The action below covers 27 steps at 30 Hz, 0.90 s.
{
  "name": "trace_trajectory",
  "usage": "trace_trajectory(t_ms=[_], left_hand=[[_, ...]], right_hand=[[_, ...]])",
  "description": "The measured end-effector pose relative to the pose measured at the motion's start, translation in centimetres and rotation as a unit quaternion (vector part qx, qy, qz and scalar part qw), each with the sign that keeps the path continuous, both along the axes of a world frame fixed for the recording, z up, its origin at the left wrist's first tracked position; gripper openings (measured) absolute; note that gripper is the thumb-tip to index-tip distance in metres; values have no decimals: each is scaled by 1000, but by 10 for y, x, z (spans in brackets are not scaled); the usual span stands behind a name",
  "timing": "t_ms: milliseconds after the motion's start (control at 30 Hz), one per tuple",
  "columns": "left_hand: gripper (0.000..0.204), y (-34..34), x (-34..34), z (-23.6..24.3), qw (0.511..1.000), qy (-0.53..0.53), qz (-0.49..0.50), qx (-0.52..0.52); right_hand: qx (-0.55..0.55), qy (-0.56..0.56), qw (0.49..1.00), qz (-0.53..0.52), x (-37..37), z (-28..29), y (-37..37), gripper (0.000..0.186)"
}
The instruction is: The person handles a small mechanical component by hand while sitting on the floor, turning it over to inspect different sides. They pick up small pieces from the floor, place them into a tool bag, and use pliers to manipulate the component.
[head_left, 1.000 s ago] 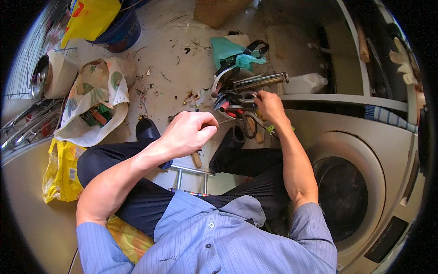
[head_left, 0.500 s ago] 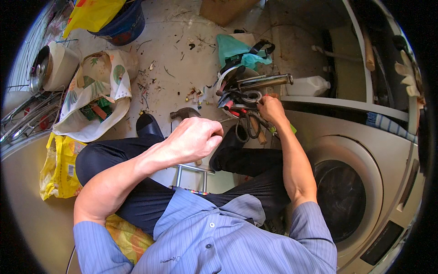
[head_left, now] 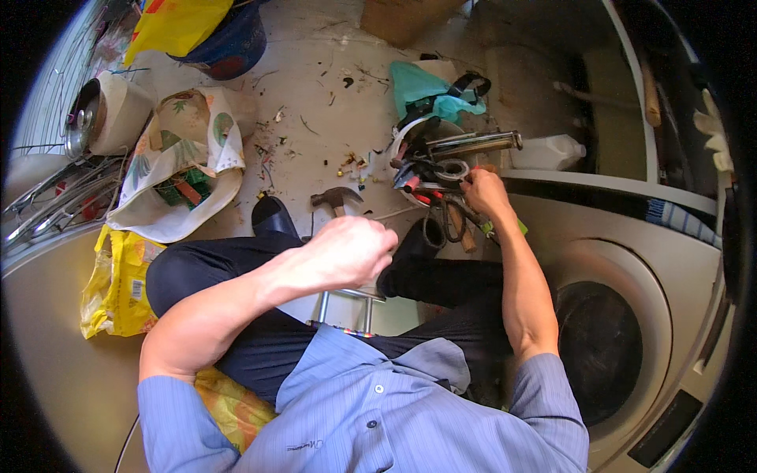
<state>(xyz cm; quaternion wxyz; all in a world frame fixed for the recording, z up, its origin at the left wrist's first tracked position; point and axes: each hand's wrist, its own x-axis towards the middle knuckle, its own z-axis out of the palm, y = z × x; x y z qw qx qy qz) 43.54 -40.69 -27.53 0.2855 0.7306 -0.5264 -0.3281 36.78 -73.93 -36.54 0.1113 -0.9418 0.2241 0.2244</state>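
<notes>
My left hand (head_left: 356, 251) is closed above my lap, its curled fingers turned away, so whatever they hold is hidden. Further right, my right hand (head_left: 487, 194) reaches into a heap of tools with its fingers pinched together. A bit of red shows at its fingertips, too small to name. Beside those fingers lies a grey ring like a roll of tape (head_left: 453, 170). Dark looped handles, like those of scissors (head_left: 455, 221), hang at the near side of the heap, next to a wooden handle (head_left: 468, 239). A claw hammer (head_left: 337, 196) rests on the floor beyond my left hand.
A patterned white bag (head_left: 177, 221) with green and brown pieces stands at left, near a yellow bag (head_left: 122, 276). Small scraps (head_left: 355, 164) litter the floor. A teal bag (head_left: 426, 91) and white jug (head_left: 546, 152) lie beyond the tools. At right is a front-loading washing machine (head_left: 654, 307).
The whole view has shifted, so the surroundings appear slightly further right. My left hand has turned a little and sits slightly lower. My right hand stays at the tool heap.
</notes>
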Motion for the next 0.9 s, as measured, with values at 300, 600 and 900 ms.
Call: trace_trajectory(t_ms=[300, 600, 900], left_hand=[[26, 13, -8, -22, 993, 11, -18, 119], [32, 5, 33, 10, 793, 495, 328, -136], [26, 13, 10, 15, 752, 537, 369, -105]], right_hand=[[160, -305, 938, 32, 22, 65, 74, 14], [329, -407, 848, 86, 1, 92, 165, 14], [339, -387, 846, 138, -13, 89, 176, 13]])
